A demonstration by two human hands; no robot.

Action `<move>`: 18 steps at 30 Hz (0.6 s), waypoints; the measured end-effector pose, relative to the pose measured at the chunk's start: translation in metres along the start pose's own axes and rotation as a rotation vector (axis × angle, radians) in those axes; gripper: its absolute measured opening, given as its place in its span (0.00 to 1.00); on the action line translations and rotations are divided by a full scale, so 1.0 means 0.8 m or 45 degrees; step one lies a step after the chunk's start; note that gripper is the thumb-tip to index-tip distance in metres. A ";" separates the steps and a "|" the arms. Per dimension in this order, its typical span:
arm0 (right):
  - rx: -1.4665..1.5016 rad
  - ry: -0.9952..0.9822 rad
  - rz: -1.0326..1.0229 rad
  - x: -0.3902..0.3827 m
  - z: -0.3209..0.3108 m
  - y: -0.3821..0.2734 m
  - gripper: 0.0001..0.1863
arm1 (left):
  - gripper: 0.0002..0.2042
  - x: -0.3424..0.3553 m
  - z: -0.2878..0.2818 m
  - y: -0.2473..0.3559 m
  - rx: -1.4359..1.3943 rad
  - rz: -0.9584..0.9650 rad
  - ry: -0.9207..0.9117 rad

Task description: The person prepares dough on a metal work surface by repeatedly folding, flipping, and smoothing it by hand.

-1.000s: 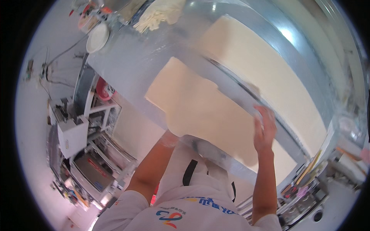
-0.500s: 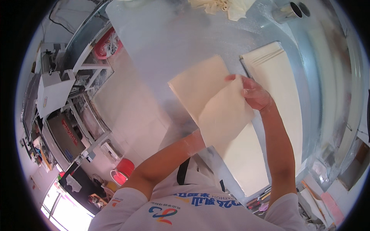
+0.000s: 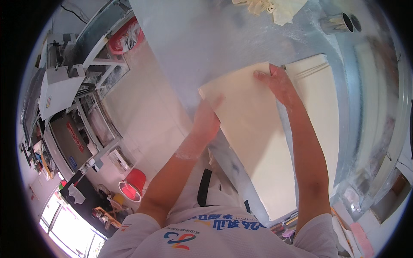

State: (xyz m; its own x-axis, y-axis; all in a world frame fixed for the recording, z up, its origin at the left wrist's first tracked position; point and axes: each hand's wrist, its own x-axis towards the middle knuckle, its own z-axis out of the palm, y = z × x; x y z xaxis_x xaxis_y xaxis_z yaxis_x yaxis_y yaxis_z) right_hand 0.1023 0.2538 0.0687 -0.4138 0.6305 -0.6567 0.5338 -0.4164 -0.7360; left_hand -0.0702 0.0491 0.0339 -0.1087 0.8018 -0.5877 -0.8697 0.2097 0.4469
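We see a long pale dough sheet [image 3: 258, 133] on the grey table [image 3: 185, 43], its upper end between the two hands. The right hand [image 3: 278, 84] pinches the upper right corner, thumb flat on top and fingers curled over the edge. The left hand [image 3: 207, 118], slightly blurred, pinches the left edge, thumb above; its other fingers are hidden beneath.

Among containers, we find a red basin [image 3: 115, 44] at upper left holding crumpled whitish material, and on the floor [image 3: 142, 99] a red bucket [image 3: 139, 177] with a pinkish-red object inside. A metal can [image 3: 333, 24] lies on its side at upper right, mouth turned right; its interior is too dark to read.

We note blue lettering and a multicoloured emblem on the person's white shirt [image 3: 215, 238], and red lettering on a brown box [image 3: 64, 133] at left.

The table's left edge slants down toward the left hand. A second dough sheet [image 3: 316, 99] lies just right of the first, the right forearm passing over the narrow gap lower down. Beyond both, we observe grey tabletop reaching to a crumpled heap of dough [image 3: 284, 9].
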 end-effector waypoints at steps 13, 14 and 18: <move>-0.547 0.476 -0.409 0.021 0.031 0.017 0.12 | 0.12 0.013 -0.037 0.017 1.428 0.324 0.619; -0.559 0.525 -0.481 0.021 0.031 0.020 0.11 | 0.12 0.011 -0.036 0.018 1.372 0.343 0.635; -0.472 0.669 -0.600 0.029 0.031 0.037 0.09 | 0.13 0.006 -0.036 0.026 1.316 0.302 0.654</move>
State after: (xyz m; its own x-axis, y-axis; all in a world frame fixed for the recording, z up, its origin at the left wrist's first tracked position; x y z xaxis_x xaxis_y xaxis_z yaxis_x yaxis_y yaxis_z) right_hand 0.0900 0.2398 0.0271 -0.3046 0.9507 -0.0587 0.6379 0.1578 -0.7538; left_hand -0.1027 0.0413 0.0212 -0.6018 0.6117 -0.5135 -0.0235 0.6291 0.7770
